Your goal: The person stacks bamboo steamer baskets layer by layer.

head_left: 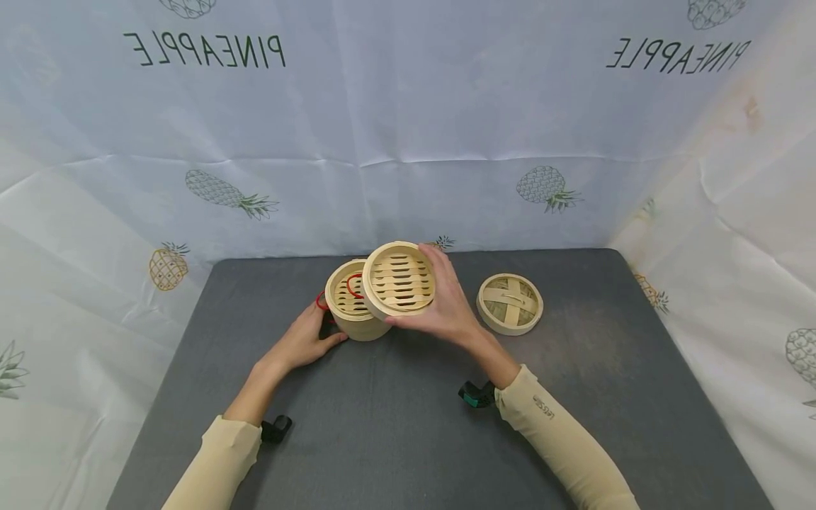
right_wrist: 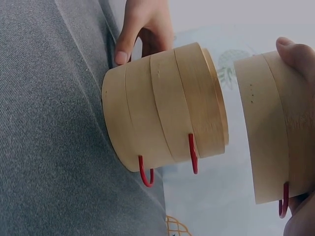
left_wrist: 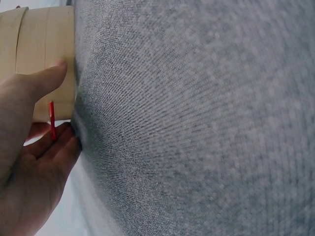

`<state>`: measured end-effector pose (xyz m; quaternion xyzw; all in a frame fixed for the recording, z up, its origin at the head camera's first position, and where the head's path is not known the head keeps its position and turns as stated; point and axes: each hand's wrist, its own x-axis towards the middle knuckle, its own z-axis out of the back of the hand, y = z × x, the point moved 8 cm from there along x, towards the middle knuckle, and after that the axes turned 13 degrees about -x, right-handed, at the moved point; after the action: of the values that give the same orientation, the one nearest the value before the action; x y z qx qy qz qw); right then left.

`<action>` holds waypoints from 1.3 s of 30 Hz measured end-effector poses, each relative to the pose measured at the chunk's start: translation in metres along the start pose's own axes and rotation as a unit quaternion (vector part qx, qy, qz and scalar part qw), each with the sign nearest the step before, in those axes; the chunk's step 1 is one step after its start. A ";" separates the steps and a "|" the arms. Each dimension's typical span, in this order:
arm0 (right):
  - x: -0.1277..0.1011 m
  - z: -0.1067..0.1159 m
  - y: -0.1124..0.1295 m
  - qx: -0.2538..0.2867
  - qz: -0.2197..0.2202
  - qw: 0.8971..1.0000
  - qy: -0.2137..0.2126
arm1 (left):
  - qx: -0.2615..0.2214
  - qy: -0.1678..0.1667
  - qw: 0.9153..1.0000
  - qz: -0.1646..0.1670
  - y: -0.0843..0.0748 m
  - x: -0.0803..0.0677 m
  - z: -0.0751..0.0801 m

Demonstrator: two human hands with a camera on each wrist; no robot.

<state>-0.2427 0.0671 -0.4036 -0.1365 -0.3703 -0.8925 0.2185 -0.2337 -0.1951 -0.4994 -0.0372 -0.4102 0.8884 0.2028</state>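
Observation:
My right hand [head_left: 448, 303] grips a round bamboo steamer basket [head_left: 400, 278] by its right side, with the thumb at the near edge and the fingers at the far edge. The basket is tilted, its slatted inside showing, and overlaps the stack in the head view. In the right wrist view, a gap separates it from the stacked bamboo steamer baskets [right_wrist: 152, 110]. That stack stands on the table, with red loop handles [right_wrist: 143, 172] on its wall. My left hand [head_left: 309, 337] holds the stack low at its left, thumb [left_wrist: 53, 77] against the wall and fingers beside a red handle.
A woven bamboo lid [head_left: 510, 304] with crossed bands lies on the dark grey table [head_left: 382, 439] to the right of the stack. Behind the table's back edge hangs a pineapple-print curtain [head_left: 395, 198], and similar sheets hang at both sides.

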 end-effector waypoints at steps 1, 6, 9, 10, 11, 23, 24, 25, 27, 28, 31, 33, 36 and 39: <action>0.000 -0.001 0.000 0.001 0.000 1.000 0.001 | 0.001 0.000 1.000 0.000 0.000 0.000 0.000; 0.001 -0.002 0.005 0.005 0.004 1.000 0.000 | 0.000 0.000 1.000 -0.004 -0.001 0.000 0.000; 0.003 -0.003 0.006 0.007 0.008 1.000 -0.001 | 0.000 -0.001 1.000 -0.003 -0.001 0.000 0.000; 0.003 -0.003 0.007 0.007 0.008 1.000 -0.002 | 0.001 0.000 1.000 -0.002 -0.001 0.000 0.000; 0.004 -0.004 0.007 0.009 0.007 1.000 -0.002 | 0.002 0.000 1.000 -0.001 0.000 0.000 0.000; 0.008 -0.011 0.013 0.011 0.009 1.000 0.003 | 0.000 0.001 1.000 -0.005 0.000 0.000 0.000; 0.009 -0.011 0.013 0.010 0.010 1.000 0.003 | 0.000 0.001 1.000 -0.006 0.000 0.000 0.001; 0.009 -0.012 0.013 0.009 0.011 1.000 0.004 | 0.000 0.000 1.000 -0.007 -0.001 0.000 0.001; 0.010 -0.013 0.013 0.010 0.010 1.000 0.005 | 0.001 -0.001 1.000 -0.009 -0.001 0.000 0.001; 0.010 -0.014 0.013 0.010 0.009 1.000 0.006 | 0.001 -0.001 1.000 -0.009 0.000 0.000 0.001; 0.011 -0.016 0.014 0.010 0.008 1.000 0.010 | 0.002 -0.002 1.000 -0.010 0.001 0.000 0.000; 0.012 -0.017 0.016 0.010 0.009 1.000 0.011 | 0.001 -0.003 1.000 -0.012 0.002 0.000 0.000; 0.014 -0.020 0.017 0.007 0.011 1.000 0.013 | -0.008 -0.008 0.999 -0.030 0.005 0.000 0.000; 0.015 -0.022 0.019 0.007 0.013 1.000 0.014 | -0.017 -0.018 0.998 -0.049 0.018 0.001 -0.003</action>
<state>-0.2479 0.0351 -0.4012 -0.1273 -0.3716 -0.8888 0.2361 -0.2398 -0.2037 -0.5148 -0.0042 -0.4299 0.8709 0.2382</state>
